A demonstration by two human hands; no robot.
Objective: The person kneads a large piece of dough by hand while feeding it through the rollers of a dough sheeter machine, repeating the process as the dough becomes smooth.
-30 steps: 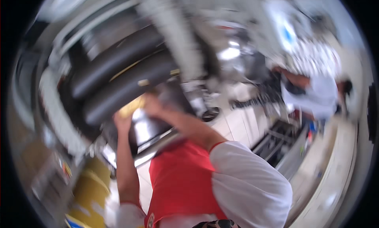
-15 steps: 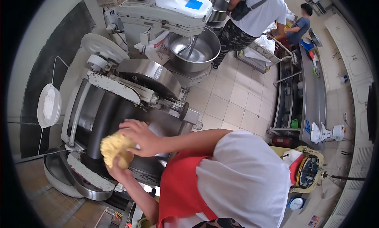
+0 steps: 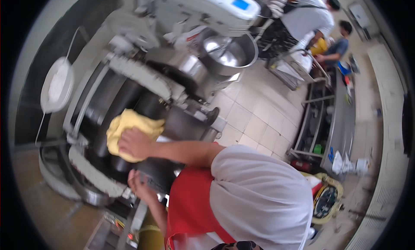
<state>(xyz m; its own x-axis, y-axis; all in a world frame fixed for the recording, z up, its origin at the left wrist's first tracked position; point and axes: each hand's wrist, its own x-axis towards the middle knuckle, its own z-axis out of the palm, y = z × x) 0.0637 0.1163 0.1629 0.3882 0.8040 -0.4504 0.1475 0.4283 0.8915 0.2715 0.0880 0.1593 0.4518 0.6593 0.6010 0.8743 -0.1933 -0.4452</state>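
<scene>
Over dark cylindrical rollers (image 3: 122,95): lumpy yellow dough mass (image 3: 134,121), directly under nearer right hand (image 3: 136,144), fingers against it, cannot tell if clamped; left hand (image 3: 141,187) bodyward, empty, fingers apart.

Bright, pale, diffuse light across the floor (image 3: 259,116); white glare inside the bowl (image 3: 245,51), weaker shine on the drum (image 3: 192,67); rollers (image 3: 151,106) dark; dough (image 3: 129,123) evenly lit; mild smear over mixer (image 3: 222,0) and right hand (image 3: 135,144); fisheye bows the counter (image 3: 341,116); corners black.
</scene>
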